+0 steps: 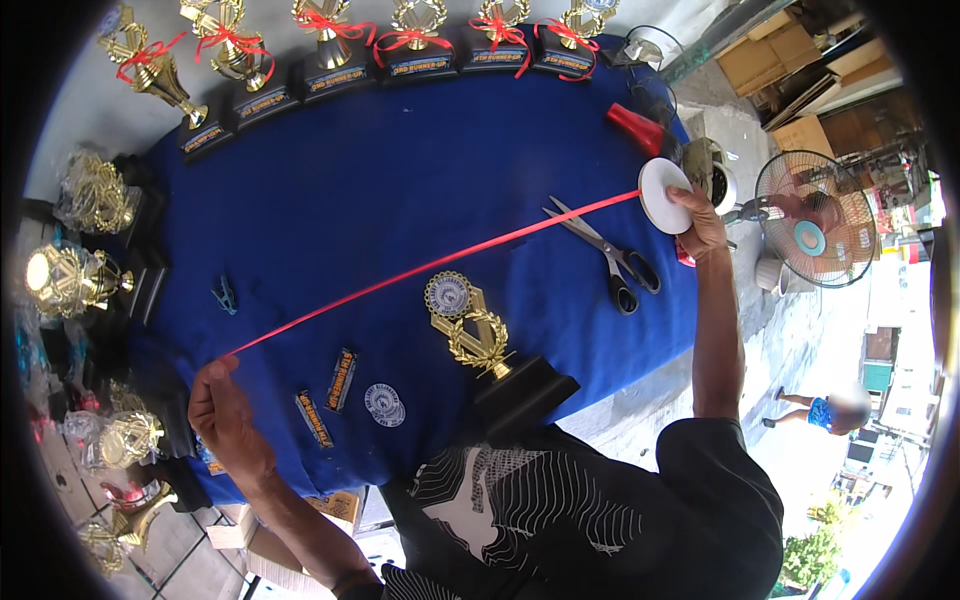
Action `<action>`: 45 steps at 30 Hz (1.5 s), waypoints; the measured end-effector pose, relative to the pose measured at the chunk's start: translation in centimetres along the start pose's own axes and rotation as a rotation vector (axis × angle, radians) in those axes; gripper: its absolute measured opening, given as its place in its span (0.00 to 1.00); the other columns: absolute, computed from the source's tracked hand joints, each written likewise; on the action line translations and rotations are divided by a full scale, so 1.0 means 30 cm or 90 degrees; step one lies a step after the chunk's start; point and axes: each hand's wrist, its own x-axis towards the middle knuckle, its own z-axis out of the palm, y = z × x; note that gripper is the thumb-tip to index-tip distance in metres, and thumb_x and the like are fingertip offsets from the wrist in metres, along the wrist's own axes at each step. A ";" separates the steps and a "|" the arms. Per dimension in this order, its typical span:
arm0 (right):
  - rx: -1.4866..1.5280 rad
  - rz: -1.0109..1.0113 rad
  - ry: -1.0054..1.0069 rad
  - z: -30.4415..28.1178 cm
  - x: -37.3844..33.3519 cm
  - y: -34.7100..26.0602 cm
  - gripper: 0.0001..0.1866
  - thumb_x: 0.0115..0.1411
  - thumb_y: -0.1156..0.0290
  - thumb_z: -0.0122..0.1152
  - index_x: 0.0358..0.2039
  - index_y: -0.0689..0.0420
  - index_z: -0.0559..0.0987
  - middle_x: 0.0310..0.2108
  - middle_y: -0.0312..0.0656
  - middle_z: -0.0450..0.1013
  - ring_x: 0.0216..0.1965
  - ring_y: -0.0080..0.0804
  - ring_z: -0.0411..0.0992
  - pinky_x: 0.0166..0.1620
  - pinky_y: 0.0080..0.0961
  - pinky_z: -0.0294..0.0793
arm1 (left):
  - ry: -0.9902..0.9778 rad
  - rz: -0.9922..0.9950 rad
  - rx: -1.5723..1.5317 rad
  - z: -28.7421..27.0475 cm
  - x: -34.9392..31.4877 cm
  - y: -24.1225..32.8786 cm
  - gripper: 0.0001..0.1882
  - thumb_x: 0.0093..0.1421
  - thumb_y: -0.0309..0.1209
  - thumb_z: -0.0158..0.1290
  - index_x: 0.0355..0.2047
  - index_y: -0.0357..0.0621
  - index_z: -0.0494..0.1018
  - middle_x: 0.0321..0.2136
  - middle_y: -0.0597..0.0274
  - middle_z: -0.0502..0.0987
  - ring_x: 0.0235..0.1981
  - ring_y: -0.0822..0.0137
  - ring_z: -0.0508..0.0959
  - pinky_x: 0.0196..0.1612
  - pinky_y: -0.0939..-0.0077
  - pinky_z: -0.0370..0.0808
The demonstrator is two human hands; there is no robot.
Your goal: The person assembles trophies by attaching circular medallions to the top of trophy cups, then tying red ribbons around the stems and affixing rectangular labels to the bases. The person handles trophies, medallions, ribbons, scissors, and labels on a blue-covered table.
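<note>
A narrow red ribbon [440, 262] stretches taut across the table. Its free end is pinched in my left hand [225, 415], low at the left. My right hand [702, 222] grips the white ribbon spool [662, 197] at the right edge of the table, thumb on its face. Below the ribbon stands a gold trophy [476, 335] on a black base [525, 393], with a round emblem at its top and no bow on it. Scissors [610, 258] with black handles lie partly spread, just under the ribbon near the spool.
Several trophies with red bows [330, 40] line the far edge of the blue-covered table [330, 190]. Loose labels [342, 380], a round sticker [384, 404] and a small clip [224, 295] lie at left. More trophies [85, 280] crowd the left side. A fan [815, 220] stands at right.
</note>
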 end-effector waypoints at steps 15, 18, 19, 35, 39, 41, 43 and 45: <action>-0.528 -0.231 0.290 0.003 0.053 0.127 0.41 0.53 0.62 0.78 0.63 0.66 0.69 0.51 0.49 0.77 0.53 0.41 0.76 0.58 0.38 0.75 | 0.043 0.001 0.094 -0.045 -0.001 -0.028 0.16 0.74 0.39 0.52 0.35 0.42 0.81 0.15 0.83 0.54 0.18 0.88 0.48 0.22 0.82 0.41; -0.802 -0.380 0.282 0.065 -0.072 0.104 0.32 0.53 0.62 0.77 0.55 0.63 0.76 0.47 0.52 0.78 0.45 0.44 0.79 0.49 0.37 0.77 | 0.082 -0.010 0.104 -0.050 -0.017 -0.014 0.16 0.75 0.39 0.52 0.35 0.42 0.80 0.15 0.83 0.53 0.17 0.87 0.48 0.22 0.81 0.41; -0.793 -0.310 0.199 0.076 -0.124 0.088 0.29 0.52 0.62 0.77 0.52 0.62 0.78 0.46 0.52 0.78 0.42 0.44 0.79 0.47 0.37 0.78 | 0.101 -0.007 0.090 -0.057 -0.020 -0.005 0.16 0.75 0.39 0.51 0.35 0.42 0.80 0.15 0.82 0.53 0.17 0.87 0.48 0.22 0.81 0.40; -0.854 -0.095 -0.081 0.166 -0.332 0.063 0.14 0.50 0.72 0.67 0.38 0.65 0.81 0.34 0.51 0.79 0.35 0.44 0.80 0.41 0.37 0.77 | 0.172 0.042 0.001 -0.093 -0.034 0.079 0.15 0.75 0.38 0.52 0.36 0.41 0.80 0.17 0.79 0.55 0.18 0.85 0.50 0.23 0.80 0.42; -0.925 -0.089 -0.058 0.226 -0.396 0.054 0.19 0.46 0.68 0.70 0.37 0.65 0.81 0.32 0.54 0.79 0.35 0.50 0.80 0.40 0.39 0.77 | 0.167 0.038 -0.005 -0.083 -0.031 0.079 0.15 0.75 0.38 0.52 0.36 0.41 0.79 0.17 0.78 0.56 0.18 0.84 0.50 0.23 0.80 0.42; -0.949 -0.038 -0.053 0.250 -0.429 0.055 0.21 0.44 0.66 0.70 0.38 0.65 0.81 0.31 0.54 0.79 0.35 0.52 0.80 0.40 0.40 0.77 | 0.180 0.034 -0.022 -0.081 -0.028 0.078 0.15 0.75 0.38 0.52 0.35 0.41 0.79 0.18 0.78 0.56 0.19 0.84 0.50 0.23 0.80 0.43; -0.973 0.067 -0.077 0.244 -0.454 0.053 0.23 0.43 0.64 0.71 0.40 0.65 0.80 0.30 0.55 0.78 0.34 0.54 0.79 0.40 0.40 0.77 | 0.172 0.042 -0.016 -0.082 -0.026 0.082 0.15 0.75 0.39 0.52 0.35 0.42 0.79 0.18 0.77 0.56 0.19 0.84 0.51 0.23 0.80 0.44; -0.993 0.050 -0.148 0.202 -0.472 0.051 0.23 0.44 0.67 0.71 0.40 0.64 0.80 0.29 0.51 0.79 0.32 0.48 0.79 0.38 0.38 0.77 | 0.177 0.041 -0.016 -0.086 -0.025 0.090 0.15 0.75 0.39 0.52 0.35 0.42 0.78 0.18 0.77 0.56 0.19 0.84 0.51 0.24 0.81 0.45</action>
